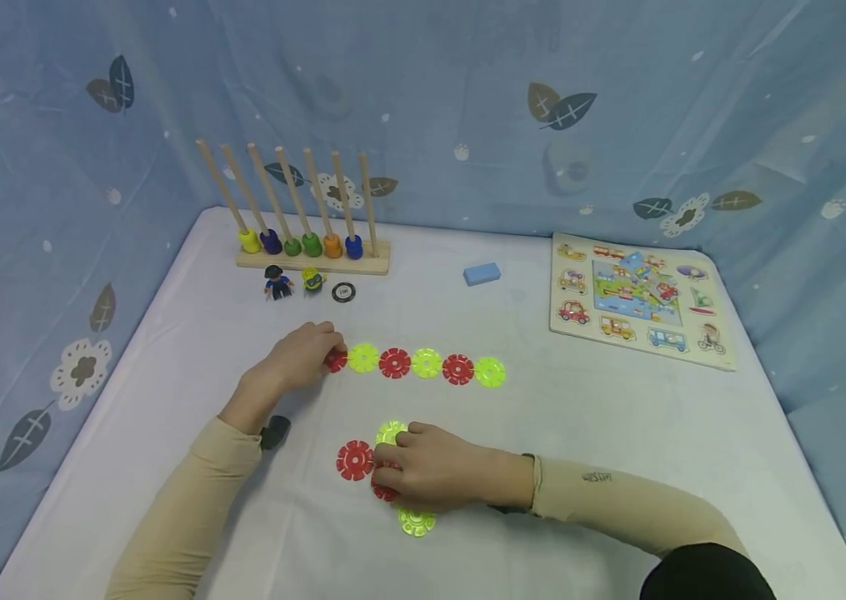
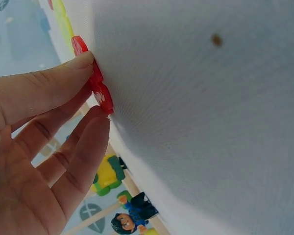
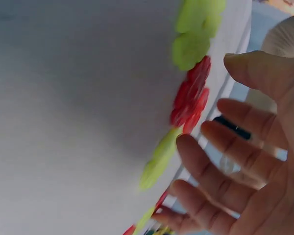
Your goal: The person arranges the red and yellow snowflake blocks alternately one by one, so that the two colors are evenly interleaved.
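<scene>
i see, from afar, the left hand point(image 1: 304, 352) pinch a red disc point(image 2: 102, 95); the right hand point(image 1: 433, 468), fingers loose, overhangs other discs point(image 1: 417, 523).

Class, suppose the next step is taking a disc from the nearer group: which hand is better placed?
Probably the right hand: it is open over the nearer discs, while the left hand pinches the red disc at the left end of the row.

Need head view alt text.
A person's left hand pinches the red leftmost disc in a row alternating red and yellow-green, while the right hand partly covers more discs nearer the camera. Farther back are a wooden peg rack, two toy figures and a blue block, with a picture puzzle at right.
</scene>
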Action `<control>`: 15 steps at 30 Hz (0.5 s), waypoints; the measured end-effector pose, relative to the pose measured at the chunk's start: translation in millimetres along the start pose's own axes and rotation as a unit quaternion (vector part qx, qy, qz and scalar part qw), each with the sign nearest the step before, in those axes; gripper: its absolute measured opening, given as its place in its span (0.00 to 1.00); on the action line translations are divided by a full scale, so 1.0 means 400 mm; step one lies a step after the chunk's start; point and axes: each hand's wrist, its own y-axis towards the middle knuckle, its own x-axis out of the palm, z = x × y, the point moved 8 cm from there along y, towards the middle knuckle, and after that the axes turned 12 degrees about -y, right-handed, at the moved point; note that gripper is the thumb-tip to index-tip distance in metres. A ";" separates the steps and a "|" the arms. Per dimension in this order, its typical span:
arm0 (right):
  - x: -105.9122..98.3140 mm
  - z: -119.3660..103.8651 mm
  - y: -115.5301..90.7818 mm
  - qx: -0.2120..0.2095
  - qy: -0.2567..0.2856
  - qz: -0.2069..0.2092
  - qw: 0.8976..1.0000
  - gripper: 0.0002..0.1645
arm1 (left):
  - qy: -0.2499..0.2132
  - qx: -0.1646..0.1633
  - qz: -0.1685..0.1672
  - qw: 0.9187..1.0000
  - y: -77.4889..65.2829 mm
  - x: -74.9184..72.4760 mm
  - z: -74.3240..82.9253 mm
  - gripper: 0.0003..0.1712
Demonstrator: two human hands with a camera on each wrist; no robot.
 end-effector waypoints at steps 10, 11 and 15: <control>0.013 -0.015 0.045 0.030 -0.019 -0.061 0.998 0.21 | -0.003 0.001 -0.001 1.000 -0.001 0.001 -0.001 0.18; 0.015 -0.014 0.046 0.034 -0.018 -0.070 0.997 0.21 | -0.004 0.000 -0.002 1.000 -0.001 0.001 -0.001 0.18; 0.020 -0.008 0.047 0.048 0.001 -0.100 0.994 0.22 | -0.004 0.001 -0.002 1.000 -0.002 -0.001 -0.002 0.19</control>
